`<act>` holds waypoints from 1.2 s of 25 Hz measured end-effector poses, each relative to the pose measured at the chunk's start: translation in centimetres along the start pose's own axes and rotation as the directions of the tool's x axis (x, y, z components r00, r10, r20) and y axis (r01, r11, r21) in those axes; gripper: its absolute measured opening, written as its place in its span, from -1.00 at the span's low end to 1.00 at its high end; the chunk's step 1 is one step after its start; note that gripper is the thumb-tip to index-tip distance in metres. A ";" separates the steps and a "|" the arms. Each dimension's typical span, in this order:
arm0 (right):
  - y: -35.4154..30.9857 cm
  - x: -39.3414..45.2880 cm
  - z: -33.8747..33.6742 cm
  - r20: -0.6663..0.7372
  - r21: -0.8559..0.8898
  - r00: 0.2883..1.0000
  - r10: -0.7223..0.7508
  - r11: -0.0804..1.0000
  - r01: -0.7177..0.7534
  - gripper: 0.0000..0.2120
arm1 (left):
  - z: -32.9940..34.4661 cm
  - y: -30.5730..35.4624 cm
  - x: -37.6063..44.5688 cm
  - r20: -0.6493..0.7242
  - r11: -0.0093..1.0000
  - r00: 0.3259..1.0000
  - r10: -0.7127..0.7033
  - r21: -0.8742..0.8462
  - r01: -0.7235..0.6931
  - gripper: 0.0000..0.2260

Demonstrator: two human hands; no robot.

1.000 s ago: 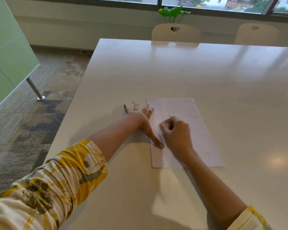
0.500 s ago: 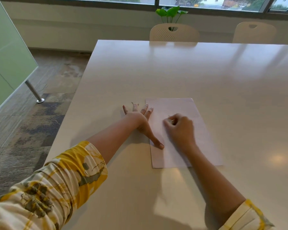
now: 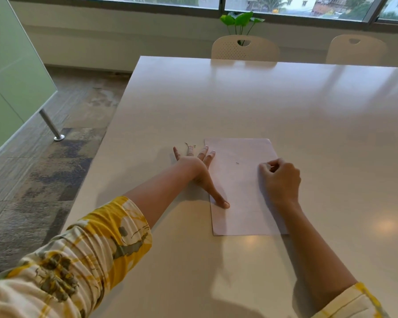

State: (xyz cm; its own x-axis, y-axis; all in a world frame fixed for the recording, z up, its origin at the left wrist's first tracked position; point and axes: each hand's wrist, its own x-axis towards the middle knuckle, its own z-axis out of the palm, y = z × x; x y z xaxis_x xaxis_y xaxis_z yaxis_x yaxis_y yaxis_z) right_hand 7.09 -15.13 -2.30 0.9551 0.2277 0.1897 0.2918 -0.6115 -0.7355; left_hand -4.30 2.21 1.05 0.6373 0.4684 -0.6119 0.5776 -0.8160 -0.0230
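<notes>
A pale pink sheet of paper (image 3: 239, 191) lies flat on the white table (image 3: 285, 106). My left hand (image 3: 199, 171) rests flat at the sheet's left edge with fingers spread. Its thumb presses the paper near the lower left, and two fingertips touch the upper left edge. My right hand (image 3: 279, 180) sits on the right part of the sheet, fingers curled under and thumb against the forefinger. Nothing shows clearly inside it. A tiny dark mark (image 3: 237, 163) is on the paper between the hands. My right forearm hides the sheet's lower right corner.
Two cream chairs (image 3: 245, 48) (image 3: 356, 49) stand at the table's far edge, with a green plant (image 3: 240, 20) behind them by the window. The table's left edge drops to carpeted floor, where a green glass partition (image 3: 12, 72) stands on a metal leg (image 3: 51, 125).
My right hand has slid to the right across the paper, away from the small mark. My left hand has stayed pressed on the left edge.
</notes>
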 end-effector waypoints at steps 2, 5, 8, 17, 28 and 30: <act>-1.1 -0.9 1.0 0.015 0.003 0.999 -0.029 1.000 0.029 -0.86 | -0.1 0.0 0.0 0.000 1.000 1.000 -0.004 0.005 0.004 0.47; -4.0 -5.9 4.9 0.302 0.140 0.910 -0.284 0.957 0.253 -0.90 | 0.1 0.1 0.3 -0.015 0.999 1.000 0.004 0.049 -0.003 0.34; -2.8 -3.3 3.7 0.211 0.106 0.954 -0.212 0.975 0.194 -0.88 | 0.2 0.0 0.3 -0.003 1.000 1.000 0.006 0.025 -0.006 0.43; -4.0 -4.2 4.6 0.273 0.129 0.925 -0.263 0.963 0.235 -0.89 | 0.7 -0.3 0.5 -0.024 0.999 0.999 0.035 -0.009 -0.035 0.45; -2.5 0.2 2.0 0.150 0.035 0.980 -0.134 0.991 0.130 -0.90 | 0.4 -0.4 0.4 0.001 0.998 1.000 0.030 -0.052 -0.030 0.56; -2.4 1.4 1.2 0.169 -0.002 0.981 -0.098 0.995 0.099 -0.90 | 0.4 -0.4 0.4 0.013 0.998 1.000 0.028 -0.054 -0.028 0.57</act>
State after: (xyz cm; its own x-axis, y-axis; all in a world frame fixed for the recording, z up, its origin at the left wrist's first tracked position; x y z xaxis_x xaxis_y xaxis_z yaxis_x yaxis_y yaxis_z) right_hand 7.64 -12.46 -1.05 0.8996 0.4109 0.1481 0.3853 -0.5871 -0.7119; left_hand -4.46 2.57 0.50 0.6468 0.4408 -0.6223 0.5867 -0.8089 0.0369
